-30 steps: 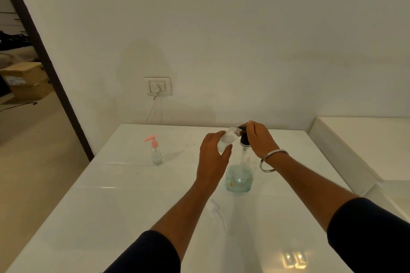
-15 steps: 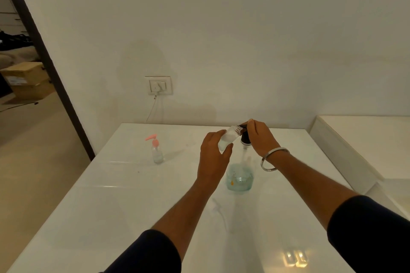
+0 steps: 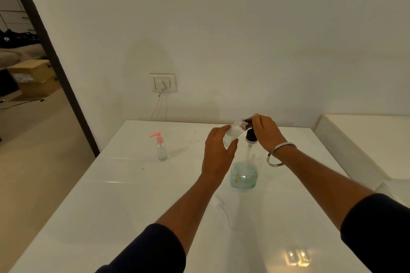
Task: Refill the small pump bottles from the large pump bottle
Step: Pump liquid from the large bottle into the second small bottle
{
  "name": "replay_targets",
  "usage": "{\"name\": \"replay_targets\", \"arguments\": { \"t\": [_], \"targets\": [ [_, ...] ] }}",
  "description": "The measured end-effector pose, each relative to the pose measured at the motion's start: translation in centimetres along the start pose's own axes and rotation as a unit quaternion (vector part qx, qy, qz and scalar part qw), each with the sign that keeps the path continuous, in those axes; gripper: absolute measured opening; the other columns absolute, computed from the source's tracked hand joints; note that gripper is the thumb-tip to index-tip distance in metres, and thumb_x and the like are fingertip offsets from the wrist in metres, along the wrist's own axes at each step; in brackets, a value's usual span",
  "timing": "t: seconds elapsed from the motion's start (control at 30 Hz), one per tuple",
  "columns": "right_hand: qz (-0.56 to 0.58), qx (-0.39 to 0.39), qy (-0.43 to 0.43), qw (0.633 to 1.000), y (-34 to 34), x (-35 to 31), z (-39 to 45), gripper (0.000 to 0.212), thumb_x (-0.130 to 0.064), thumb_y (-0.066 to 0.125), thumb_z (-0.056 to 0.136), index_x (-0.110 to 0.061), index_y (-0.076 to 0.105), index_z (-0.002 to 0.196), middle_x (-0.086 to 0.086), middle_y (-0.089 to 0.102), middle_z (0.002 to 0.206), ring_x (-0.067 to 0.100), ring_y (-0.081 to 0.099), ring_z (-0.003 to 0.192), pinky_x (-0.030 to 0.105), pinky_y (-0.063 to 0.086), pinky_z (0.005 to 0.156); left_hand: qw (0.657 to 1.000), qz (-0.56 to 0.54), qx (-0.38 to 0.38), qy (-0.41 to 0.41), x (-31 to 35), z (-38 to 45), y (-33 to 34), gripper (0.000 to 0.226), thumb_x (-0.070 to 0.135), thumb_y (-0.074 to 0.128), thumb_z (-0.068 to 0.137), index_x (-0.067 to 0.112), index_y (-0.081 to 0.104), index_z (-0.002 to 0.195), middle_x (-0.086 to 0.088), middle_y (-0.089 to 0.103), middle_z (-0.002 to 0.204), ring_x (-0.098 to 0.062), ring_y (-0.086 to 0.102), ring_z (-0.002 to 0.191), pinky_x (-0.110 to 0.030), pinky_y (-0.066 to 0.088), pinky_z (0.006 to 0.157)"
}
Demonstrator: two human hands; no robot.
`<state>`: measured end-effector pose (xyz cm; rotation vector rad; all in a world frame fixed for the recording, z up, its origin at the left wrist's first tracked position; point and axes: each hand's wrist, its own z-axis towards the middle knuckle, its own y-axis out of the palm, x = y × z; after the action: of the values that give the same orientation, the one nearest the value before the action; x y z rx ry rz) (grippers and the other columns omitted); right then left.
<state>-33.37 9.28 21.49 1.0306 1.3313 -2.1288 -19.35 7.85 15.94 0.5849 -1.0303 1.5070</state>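
On the glossy white desk, a large pump bottle of blue-green liquid stands below the fingers. Left hand grips a tilted clear small bottle at the black pump head, pressed by the right hand; filling appears underway. Farther left, a pink-capped small bottle waits.

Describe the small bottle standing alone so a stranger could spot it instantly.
Start at the wall socket above the glossy white table. Just below it, left of both hands, stands a small clear plastic bottle. Its pink pump top sets it apart from the large black-pumped bottle.
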Motion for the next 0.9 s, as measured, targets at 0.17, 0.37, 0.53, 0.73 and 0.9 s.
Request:
{"name": "replay_targets", "arguments": {
  "t": [0.17,0.37,0.53,0.73,0.9],
  "targets": [
    [0.015,0.004,0.012,1.000,0.8,0.9,0.1,0.042,-0.017,0.027,0.099,0.003,0.063,0.092,0.017,0.064,0.085,0.020,0.054,0.073,0.013,0.040,0.059,1.000,-0.002,0.002,-0.004,-0.6,-0.2,0.4,0.034,0.017,0.066,0.085,0.019,0.057,0.118,0.004,0.059,0.112,-0.006,0.055,0.099,-0.016,0.044,0.086],
    [0.022,0.007,0.009,1.000,0.6,0.8,-0.1,0.043,-0.022,0.024,0.101,-0.004,0.061,0.089,0.009,0.058,0.076,0.015,0.051,0.067,0.010,0.038,0.058,1.000,-0.019,0.002,-0.005,-0.4,0.0,0.5,0.033,0.017,0.067,0.084,0.021,0.058,0.115,0.005,0.060,0.109,-0.005,0.056,0.096,-0.014,0.045,0.081],
    [0.050,0.017,0.023,0.998,0.4,0.4,-0.5,0.051,-0.033,0.022,0.101,-0.003,0.063,0.104,0.012,0.062,0.088,0.021,0.057,0.082,0.021,0.042,0.071,0.999,-0.035,-0.003,-0.030,-0.3,0.1,1.0,0.033,0.017,0.070,0.082,0.021,0.058,0.113,0.007,0.061,0.107,-0.010,0.057,0.097,-0.025,0.050,0.084],
    [0.050,-0.001,0.024,0.998,0.1,1.1,-2.3,0.054,-0.047,0.023,0.096,-0.014,0.061,0.117,0.005,0.063,0.099,0.019,0.057,0.095,0.023,0.039,0.083,0.996,-0.068,-0.021,-0.061,-0.3,0.0,0.4,0.028,0.018,0.071,0.081,0.027,0.059,0.105,0.008,0.063,0.103,-0.007,0.060,0.093,-0.021,0.051,0.081],
    [0.011,0.010,0.007,1.000,-0.6,1.9,-4.0,0.042,-0.039,0.031,0.098,-0.012,0.060,0.110,0.006,0.063,0.103,0.019,0.057,0.095,0.022,0.040,0.077,0.993,-0.088,-0.035,-0.077,-0.1,-0.8,-0.3,0.026,0.016,0.072,0.079,0.029,0.058,0.097,0.013,0.064,0.095,0.004,0.059,0.087,-0.016,0.050,0.078]
  ]
}}
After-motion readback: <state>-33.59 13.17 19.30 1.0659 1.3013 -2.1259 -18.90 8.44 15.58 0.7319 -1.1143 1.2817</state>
